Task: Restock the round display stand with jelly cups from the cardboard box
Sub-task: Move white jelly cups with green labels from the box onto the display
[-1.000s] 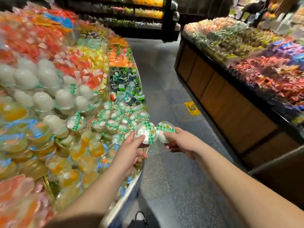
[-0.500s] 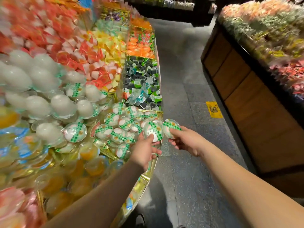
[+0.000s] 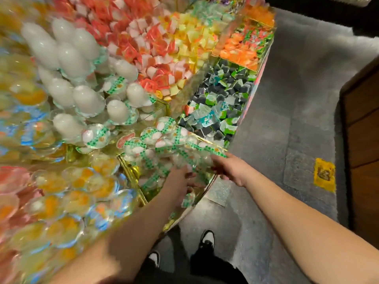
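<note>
Far to the left the round display stand [image 3: 207, 186] was heaped high: yellow fruit cups [image 3: 61, 228] along the near rim, and above them a slope of milky white jelly cups [image 3: 69, 58] stacked on their sides. That slope looked the first risk to me; a knock lower down could have set the smooth domes sliding toward the edge.

Further right lay the compartment being filled, a loose pile of green-banded jelly cups [image 3: 147, 138] behind a gold divider [image 3: 131, 171]. The left hand [image 3: 180, 181] was down among them at the rim, fingers curled, but the blur hid whether it gripped a cup or only pressed on the pile. I could not tell. One cup sat just below that hand, right at the lip of the stand, and I judged it the likeliest to drop onto the floor [image 3: 287, 130] beside the person's shoes [image 3: 207, 239].

Next came the right hand [image 3: 231, 169], fingers closed on what looked like a green-banded cup at the outer corner of the same compartment. Letting go there, so near the edge, might have let it roll off. Beyond it the dark wrapped sweets [image 3: 223, 99] filled the neighbouring section, into which a stray cup could have tumbled. The cardboard box was not in sight.
</note>
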The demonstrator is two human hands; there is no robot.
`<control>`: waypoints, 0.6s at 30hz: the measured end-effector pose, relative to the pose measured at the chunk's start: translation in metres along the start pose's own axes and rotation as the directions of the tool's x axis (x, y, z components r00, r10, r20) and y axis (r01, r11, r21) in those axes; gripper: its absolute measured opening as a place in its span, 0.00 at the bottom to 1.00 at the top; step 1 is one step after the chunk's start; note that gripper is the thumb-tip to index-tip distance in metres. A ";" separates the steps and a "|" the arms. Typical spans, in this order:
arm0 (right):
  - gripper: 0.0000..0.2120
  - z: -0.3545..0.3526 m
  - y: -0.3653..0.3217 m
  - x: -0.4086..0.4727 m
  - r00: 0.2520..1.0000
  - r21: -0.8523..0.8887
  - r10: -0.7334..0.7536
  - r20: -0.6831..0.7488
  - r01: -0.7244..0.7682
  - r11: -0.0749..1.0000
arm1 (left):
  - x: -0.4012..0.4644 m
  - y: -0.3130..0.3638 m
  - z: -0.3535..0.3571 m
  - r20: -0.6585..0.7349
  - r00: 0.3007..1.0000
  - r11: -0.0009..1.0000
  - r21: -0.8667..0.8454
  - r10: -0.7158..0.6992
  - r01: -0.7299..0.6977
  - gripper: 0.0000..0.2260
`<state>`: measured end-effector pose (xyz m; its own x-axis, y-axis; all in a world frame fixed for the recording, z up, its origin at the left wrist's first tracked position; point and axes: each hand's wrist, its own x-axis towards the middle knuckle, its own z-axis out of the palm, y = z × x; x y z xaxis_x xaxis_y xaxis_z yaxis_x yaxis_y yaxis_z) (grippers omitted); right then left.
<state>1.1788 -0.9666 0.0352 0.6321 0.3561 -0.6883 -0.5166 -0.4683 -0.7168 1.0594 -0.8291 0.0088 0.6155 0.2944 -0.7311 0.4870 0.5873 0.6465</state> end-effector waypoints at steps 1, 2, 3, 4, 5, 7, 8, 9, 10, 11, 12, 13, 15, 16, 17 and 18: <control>0.09 -0.003 -0.006 0.007 0.999 -0.037 -0.001 0.037 0.003 0.999 | 0.005 -0.001 0.003 -0.027 1.000 1.000 -0.023 0.012 -0.013 0.11; 0.08 -0.004 -0.011 0.015 0.998 -0.076 -0.009 0.065 0.014 0.997 | 0.008 -0.002 0.006 -0.058 0.998 0.999 -0.035 0.024 -0.026 0.11; 0.10 -0.006 -0.015 0.023 0.997 -0.111 -0.023 0.079 0.032 0.993 | 0.012 -0.003 0.008 -0.089 0.995 0.998 -0.049 0.035 -0.039 0.12; 0.11 -0.006 -0.020 0.031 0.995 -0.137 -0.039 0.092 0.051 0.989 | 0.016 -0.004 0.010 -0.120 0.992 0.997 -0.061 0.044 -0.051 0.12; 0.10 -0.006 -0.023 0.038 0.994 -0.154 -0.042 0.103 0.058 0.986 | 0.021 -0.005 0.011 -0.145 0.988 0.995 -0.079 0.050 -0.062 0.14; 0.09 -0.005 -0.029 0.052 0.990 -0.176 -0.028 0.136 0.052 0.983 | 0.031 -0.005 0.013 -0.176 0.983 0.992 -0.102 0.060 -0.079 0.15; 0.12 -0.004 -0.031 0.059 0.988 -0.180 -0.020 0.151 0.048 0.982 | 0.034 -0.005 0.014 -0.185 0.980 0.990 -0.103 0.071 -0.091 0.15; 0.16 -0.002 -0.034 0.065 0.987 -0.191 -0.016 0.163 0.047 0.980 | 0.037 -0.005 0.015 -0.192 0.978 0.989 -0.105 0.082 -0.104 0.15; 0.18 0.001 -0.036 0.069 0.985 -0.207 -0.018 0.172 0.054 0.977 | 0.038 -0.004 0.017 -0.200 0.976 0.988 -0.108 0.086 -0.109 0.14; 0.19 0.003 -0.039 0.075 0.984 -0.232 -0.028 0.175 0.069 0.970 | 0.041 -0.004 0.018 -0.207 0.975 0.987 -0.118 0.082 -0.108 0.15; 0.18 0.005 -0.040 0.081 0.984 -0.259 -0.045 0.171 0.089 0.962 | 0.043 -0.004 0.019 -0.213 0.974 0.986 -0.126 0.078 -0.106 0.15; 0.17 0.007 -0.041 0.085 0.984 -0.285 -0.059 0.168 0.105 0.953 | 0.046 -0.004 0.020 -0.218 0.973 0.985 -0.133 0.076 -0.107 0.16; 0.19 0.008 -0.042 0.093 0.983 -0.336 -0.073 0.168 0.127 0.933 | 0.050 -0.004 0.022 -0.230 0.971 0.982 -0.155 0.072 -0.110 0.18; 0.23 0.008 -0.042 0.097 0.984 -0.367 -0.074 0.163 0.131 0.921 | 0.051 -0.004 0.023 -0.234 0.970 0.979 -0.170 0.070 -0.112 0.18; 0.28 0.007 -0.042 0.099 0.985 -0.399 -0.072 0.158 0.130 0.908 | 0.053 -0.004 0.024 -0.236 0.969 0.977 -0.180 0.073 -0.118 0.17; 0.33 0.006 -0.040 0.102 0.985 -0.419 -0.074 0.156 0.134 0.898 | 0.054 -0.003 0.025 -0.240 0.968 0.974 -0.188 0.079 -0.127 0.16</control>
<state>1.2607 -0.9070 -0.0071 0.5705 0.5119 -0.6423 -0.1377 -0.7114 -0.6892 1.1064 -0.8340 -0.0274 0.4853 0.5124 -0.7085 0.2796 0.6768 0.6810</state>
